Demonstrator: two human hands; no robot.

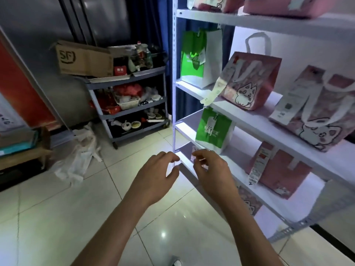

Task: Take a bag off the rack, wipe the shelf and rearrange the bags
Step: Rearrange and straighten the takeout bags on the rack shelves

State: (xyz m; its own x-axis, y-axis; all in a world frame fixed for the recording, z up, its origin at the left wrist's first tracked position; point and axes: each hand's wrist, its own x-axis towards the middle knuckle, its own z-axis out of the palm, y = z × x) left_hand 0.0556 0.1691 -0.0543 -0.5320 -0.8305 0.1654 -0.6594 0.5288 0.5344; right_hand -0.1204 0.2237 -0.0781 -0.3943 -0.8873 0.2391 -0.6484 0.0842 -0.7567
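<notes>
- Both hands are held out low before the white rack (174, 77).
- The left hand (155, 175) is seen loosely curled, gripping nothing.
- The right hand (209, 167) is likewise half-curled and empty.
- 2 green bags (192, 56) and several pink bags (249, 81) are stood on the shelves.
- A grey cart (130, 110) is parked further left.

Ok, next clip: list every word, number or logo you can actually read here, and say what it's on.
"SF": printed on the cardboard box atop the grey cart.
"14": handwritten on the lower green bag.
"3": handwritten on the paper slip hanging from the pink cat bag.
White print on the upper green bag: blurred, unreadable.
Receipts on the pink bags: too small to read.
</notes>
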